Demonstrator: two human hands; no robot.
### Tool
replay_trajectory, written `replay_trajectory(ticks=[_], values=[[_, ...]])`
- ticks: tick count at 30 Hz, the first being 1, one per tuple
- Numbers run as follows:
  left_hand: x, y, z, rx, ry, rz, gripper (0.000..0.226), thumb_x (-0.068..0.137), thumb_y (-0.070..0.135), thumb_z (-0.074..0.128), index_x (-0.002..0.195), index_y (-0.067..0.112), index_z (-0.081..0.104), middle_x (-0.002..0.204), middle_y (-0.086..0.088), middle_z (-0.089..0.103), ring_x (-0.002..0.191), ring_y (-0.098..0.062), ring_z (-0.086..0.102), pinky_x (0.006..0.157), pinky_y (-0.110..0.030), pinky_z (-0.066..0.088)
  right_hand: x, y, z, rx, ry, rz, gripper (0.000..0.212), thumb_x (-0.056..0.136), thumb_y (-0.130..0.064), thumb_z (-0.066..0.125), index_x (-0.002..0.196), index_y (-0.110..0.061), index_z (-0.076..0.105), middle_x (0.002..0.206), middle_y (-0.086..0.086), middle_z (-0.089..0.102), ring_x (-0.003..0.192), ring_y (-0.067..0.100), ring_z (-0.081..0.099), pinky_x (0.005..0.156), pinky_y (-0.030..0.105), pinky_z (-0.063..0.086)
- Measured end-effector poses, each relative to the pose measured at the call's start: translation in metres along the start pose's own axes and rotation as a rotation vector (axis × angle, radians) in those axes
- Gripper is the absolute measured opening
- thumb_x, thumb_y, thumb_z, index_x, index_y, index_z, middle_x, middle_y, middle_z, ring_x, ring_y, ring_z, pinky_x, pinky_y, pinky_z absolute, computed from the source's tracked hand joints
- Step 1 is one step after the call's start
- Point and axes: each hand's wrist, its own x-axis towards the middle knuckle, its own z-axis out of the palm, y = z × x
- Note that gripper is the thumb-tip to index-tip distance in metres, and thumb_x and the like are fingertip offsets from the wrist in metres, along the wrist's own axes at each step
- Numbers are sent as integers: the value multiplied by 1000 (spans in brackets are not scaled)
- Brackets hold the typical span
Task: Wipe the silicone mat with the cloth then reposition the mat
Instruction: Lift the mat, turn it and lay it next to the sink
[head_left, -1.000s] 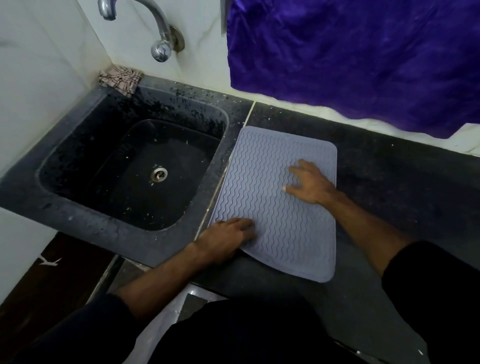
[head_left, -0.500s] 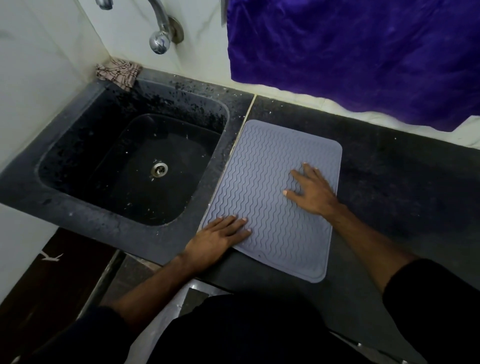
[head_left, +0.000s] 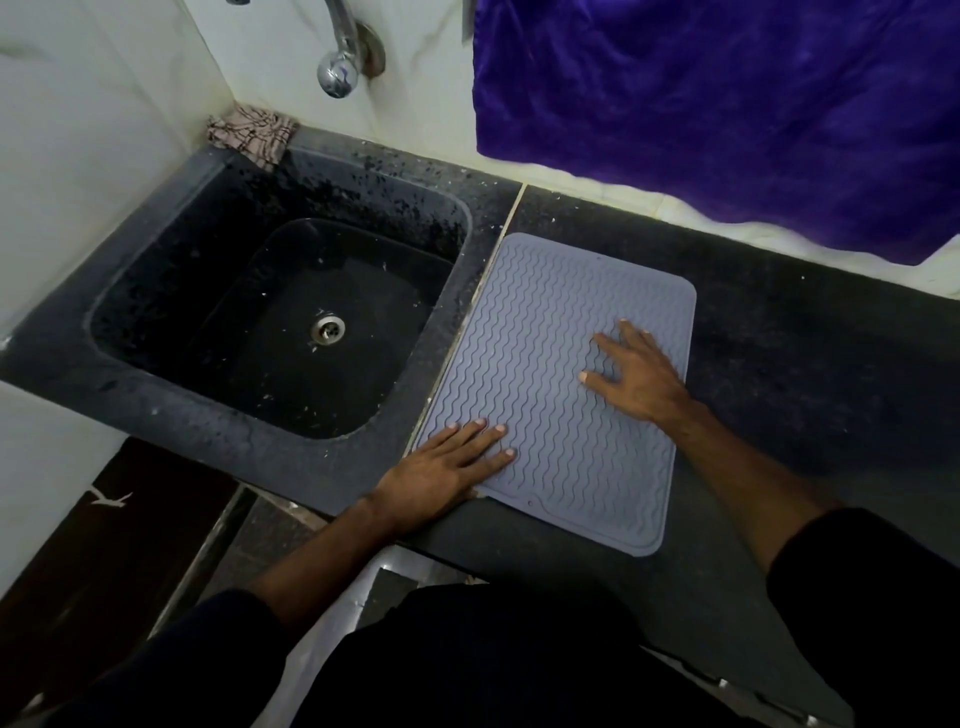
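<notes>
A grey silicone mat (head_left: 545, 332) with wavy ridges lies flat on the dark counter, its left edge along the seam beside the sink. My left hand (head_left: 447, 465) rests flat on the mat's near left corner, fingers straight. My right hand (head_left: 636, 374) presses flat on the mat's right side, fingers spread. A crumpled checked cloth (head_left: 252, 132) sits on the far left corner of the sink rim, away from both hands.
A black sink (head_left: 156, 291) with a metal drain (head_left: 327, 328) takes up the left. A chrome tap (head_left: 340, 62) juts from the wall above it. A purple fabric (head_left: 727, 104) hangs over the back wall. Dark counter (head_left: 805, 364) extends to the right.
My left hand let go of the mat's near left corner and flattened onto it. The mat has straightened, its left edge now along the sink seam.
</notes>
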Motion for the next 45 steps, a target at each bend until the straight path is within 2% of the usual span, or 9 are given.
replay_trajectory(ticks=[3, 8, 16, 30, 35, 45], values=[[1, -2, -1, 2, -3, 6, 67, 97, 59, 21, 150, 38, -13, 158, 7, -24, 141, -13, -32, 110, -29, -27, -1, 0, 2, -2, 3, 11, 75, 89, -59, 48, 150, -27, 22, 162, 5, -1, 148, 33, -1, 118, 53, 7], [1, 0, -1, -13, 10, 8, 69, 94, 63, 20, 149, 39, -13, 157, 7, -26, 140, -14, -33, 111, -32, -26, -1, -2, 1, -7, 4, 13, 74, 89, -58, 48, 151, -26, 21, 162, 5, -1, 148, 33, -1, 119, 53, 8], [1, 7, -4, -42, 21, -1, 63, 97, 59, 27, 149, 42, -6, 157, 6, -23, 144, -19, -24, 110, -34, -27, -3, -4, -3, 18, -8, -3, 73, 90, -53, 52, 150, -25, 23, 162, 6, -1, 148, 33, -2, 119, 54, 7], [3, 8, -4, -64, 13, -14, 63, 97, 58, 28, 148, 43, -6, 157, 8, -23, 144, -18, -26, 108, -33, -29, 2, 0, -4, 22, -18, -28, 74, 89, -54, 53, 150, -25, 21, 162, 5, -1, 148, 33, -3, 119, 55, 6], [3, 7, -2, -65, 13, -15, 63, 97, 58, 26, 149, 42, -6, 158, 8, -23, 144, -17, -25, 112, -31, -24, 3, 0, -1, 4, -9, -18, 74, 90, -55, 51, 150, -25, 21, 162, 5, 0, 148, 33, -3, 118, 54, 6], [3, 4, -1, -82, 2, -12, 62, 97, 59, 24, 148, 43, -7, 157, 11, -24, 140, -13, -33, 105, -27, -32, 5, 4, 3, 1, -3, -20, 74, 89, -57, 49, 150, -25, 22, 162, 5, 2, 148, 34, -1, 118, 54, 6]])
